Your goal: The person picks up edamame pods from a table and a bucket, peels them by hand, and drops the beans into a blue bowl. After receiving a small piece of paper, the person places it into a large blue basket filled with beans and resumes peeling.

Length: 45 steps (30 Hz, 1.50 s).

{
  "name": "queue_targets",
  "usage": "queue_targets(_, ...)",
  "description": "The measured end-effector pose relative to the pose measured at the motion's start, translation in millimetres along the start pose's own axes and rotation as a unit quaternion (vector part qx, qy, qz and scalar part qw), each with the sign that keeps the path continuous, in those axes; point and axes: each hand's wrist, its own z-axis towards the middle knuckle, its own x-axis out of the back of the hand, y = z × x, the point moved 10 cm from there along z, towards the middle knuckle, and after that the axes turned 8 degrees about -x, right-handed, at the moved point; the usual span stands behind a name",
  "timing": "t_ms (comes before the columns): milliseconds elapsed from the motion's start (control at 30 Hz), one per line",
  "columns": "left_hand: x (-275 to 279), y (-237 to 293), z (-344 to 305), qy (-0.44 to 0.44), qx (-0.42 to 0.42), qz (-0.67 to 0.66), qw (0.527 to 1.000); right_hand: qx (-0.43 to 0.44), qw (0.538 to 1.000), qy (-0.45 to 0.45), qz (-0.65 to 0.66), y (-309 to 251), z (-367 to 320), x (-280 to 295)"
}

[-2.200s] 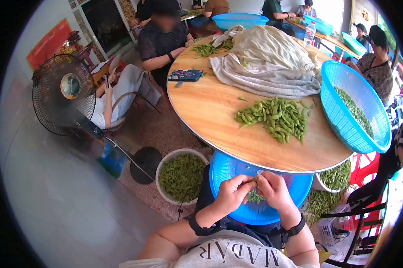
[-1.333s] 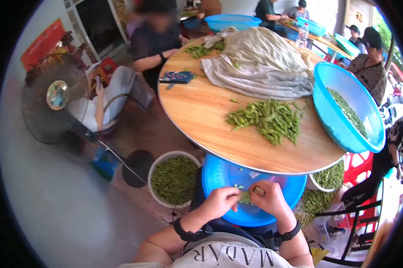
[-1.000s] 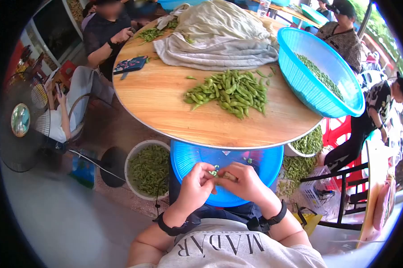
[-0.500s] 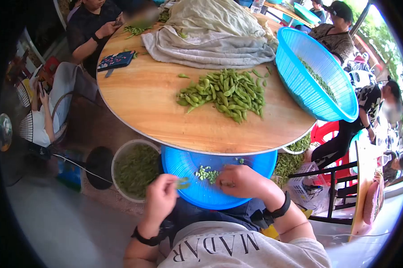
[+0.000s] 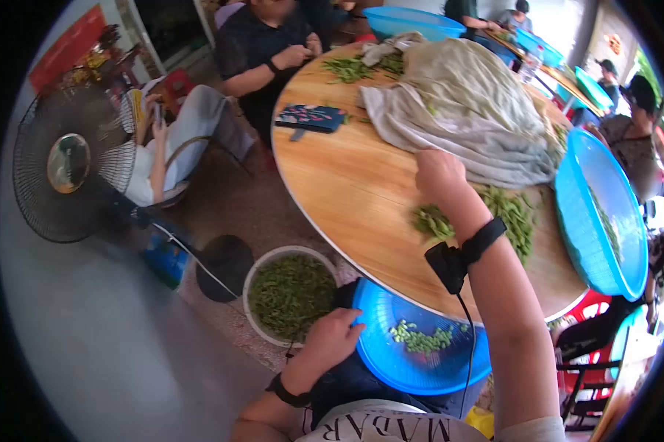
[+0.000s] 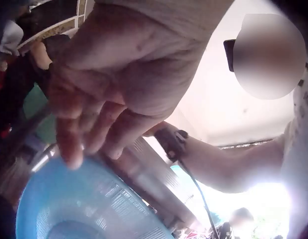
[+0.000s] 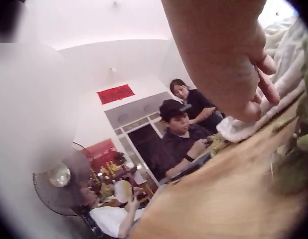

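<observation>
My right hand [image 5: 439, 177] reaches over the round wooden table to the near edge of a pale cloth [image 5: 479, 96] draped over a mound. In the right wrist view its fingers [image 7: 267, 89] are slightly bent and apart, right at the cloth's edge, with nothing seen between them. A pile of green soybean pods [image 5: 520, 217] lies under my right forearm, partly hidden by it. My left hand [image 5: 330, 342] rests by the left rim of a blue plastic basin [image 5: 380, 361], fingers loosely bent and holding nothing. Shelled green beans [image 5: 420, 339] lie in the basin.
A blue colander [image 5: 601, 206] leans at the table's right side. A patterned phone or pouch [image 5: 310, 118] lies at the left edge. On the floor stand a white bucket of pods [image 5: 291, 291] and a fan [image 5: 71, 166]. A cable [image 5: 470, 353] hangs from my right wrist. Other people sit around.
My right hand has gone from above the basin to the cloth. My left hand, which held a pod half a second ago, now lies bare at the basin's rim. The head view has turned.
</observation>
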Motion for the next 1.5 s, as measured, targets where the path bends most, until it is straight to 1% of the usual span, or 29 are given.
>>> queue_targets(67, -1.8, -2.7, -1.4, -0.011, 0.015, -0.008, 1.000, -0.014, 0.998, -0.056, -0.037, 3.5, 14.4, -19.2)
queue_targets(167, 0.1, -9.3, -4.4, -0.020, 0.032, -0.024, 0.999, 0.020, 0.996, -0.029, -0.081, -10.4, 1.4, -22.0)
queue_targets(200, -0.7, -11.2, -5.7, -0.026, 0.039, -0.029, 0.998, 0.030, 0.992, -0.055, -0.109, -14.1, -7.9, -28.0)
queue_targets(267, -0.3, -9.0, -3.3, -0.005, 0.023, -0.038, 0.999, 0.036, 0.993, -0.040, -0.102, -12.6, -24.5, -26.0)
queue_targets(300, 0.3, -6.2, -0.4, 0.004, 0.012, -0.043, 0.999, 0.059, 0.991, -0.025, -0.116, -11.8, -34.7, -25.7)
queue_targets(400, 3.8, 15.7, 7.6, 0.035, -0.033, -0.073, 0.996, 0.073, 0.993, -0.027, -0.094, -10.2, -61.0, -17.8)
queue_targets(467, 4.4, 32.4, 11.2, 0.041, -0.039, -0.101, 0.993, 0.094, 0.992, -0.015, -0.084, -10.3, -77.8, -14.5)
queue_targets(500, 5.2, 40.9, 13.9, 0.045, -0.042, -0.114, 0.992, 0.117, 0.992, 0.025, -0.050, -12.0, -85.8, -3.6)
queue_targets(567, 2.4, 50.6, 14.0, 0.067, -0.011, -0.220, 0.973, 0.162, 0.981, 0.102, 0.019, -13.2, -104.3, 18.0)
queue_targets(600, -0.4, 54.1, 14.6, 0.077, 0.006, -0.271, 0.959, 0.182, 0.958, 0.193, 0.106, -8.4, -117.8, 43.6)
queue_targets(700, 9.1, 79.5, 19.6, 0.165, -0.044, -0.292, 0.941, 0.135, 0.926, 0.228, 0.268, 16.2, -149.2, 75.6)
queue_targets(733, 10.3, 89.7, 22.6, 0.172, -0.049, -0.277, 0.944, 0.100, 0.914, 0.190, 0.345, 24.7, -160.4, 72.2)
queue_targets(767, 10.7, 100.4, 26.0, 0.182, -0.069, -0.251, 0.948, 0.083, 0.911, 0.169, 0.366, 29.4, -174.5, 69.1)
queue_targets(833, 6.5, 119.2, 30.1, 0.199, -0.106, -0.203, 0.953, 0.039, 0.881, 0.067, 0.467, 39.7, -201.0, 44.3)
queue_targets(900, -11.3, 128.6, 32.6, 0.169, -0.110, -0.216, 0.955, -0.035, 0.818, -0.035, 0.573, 50.5, -229.1, 21.9)
queue_targets(933, -19.7, 133.2, 31.0, 0.148, -0.112, -0.225, 0.956, -0.063, 0.787, -0.039, 0.612, 59.3, -240.9, 15.9)
queue_targets(967, -30.4, 137.2, 28.0, 0.125, -0.111, -0.237, 0.957, -0.065, 0.792, -0.037, 0.606, 65.5, -248.5, 16.7)
queue_targets(1033, -45.0, 143.8, 23.3, 0.099, -0.100, -0.194, 0.971, -0.090, 0.801, -0.045, 0.590, 84.7, -267.6, 13.8)
queue_targets(1067, -50.1, 146.1, 21.6, 0.092, -0.093, -0.211, 0.969, -0.076, 0.768, -0.048, 0.635, 92.1, -272.8, 11.1)
queue_targets(1100, -56.3, 146.6, 18.6, 0.084, -0.080, -0.229, 0.967, -0.110, 0.734, -0.080, 0.665, 101.4, -281.2, 1.7)
queue_targets(1133, -61.9, 145.7, 16.8, 0.067, -0.053, -0.270, 0.959, -0.128, 0.719, -0.103, 0.676, 108.3, -288.4, 4.8)
queue_targets(1167, -65.9, 144.5, 16.1, 0.053, -0.028, -0.307, 0.950, -0.128, 0.717, -0.104, 0.677, 115.7, -293.8, -0.8)
queue_targets(1233, -75.2, 145.2, 13.7, 0.021, -0.018, -0.355, 0.934, -0.137, 0.672, -0.196, 0.701, 116.6, -306.4, -23.4)
queue_targets(1267, -78.1, 146.1, 14.0, 0.013, -0.012, -0.365, 0.931, -0.133, 0.660, -0.212, 0.708, 114.4, -310.0, -26.6)
queue_targets(1300, -80.7, 147.2, 13.3, 0.003, 0.007, -0.359, 0.933, -0.125, 0.652, -0.227, 0.713, 109.8, -312.0, -27.3)
queue_targets(1333, -82.2, 148.7, 13.2, -0.008, 0.000, -0.347, 0.938, -0.115, 0.643, -0.242, 0.718, 104.3, -313.6, -28.4)
queue_targets(1433, -83.3, 150.0, 11.2, -0.022, -0.022, -0.279, 0.960, -0.086, 0.659, -0.246, 0.706, 97.2, -312.6, -30.5)
queue_targets(1467, -82.0, 150.5, 11.2, -0.021, -0.032, -0.250, 0.968, -0.076, 0.684, -0.220, 0.691, 96.6, -311.4, -27.0)
queue_targets(1500, -80.1, 152.9, 11.6, -0.019, -0.051, -0.235, 0.971, -0.077, 0.691, -0.218, 0.685, 95.8, -311.1, -27.8)
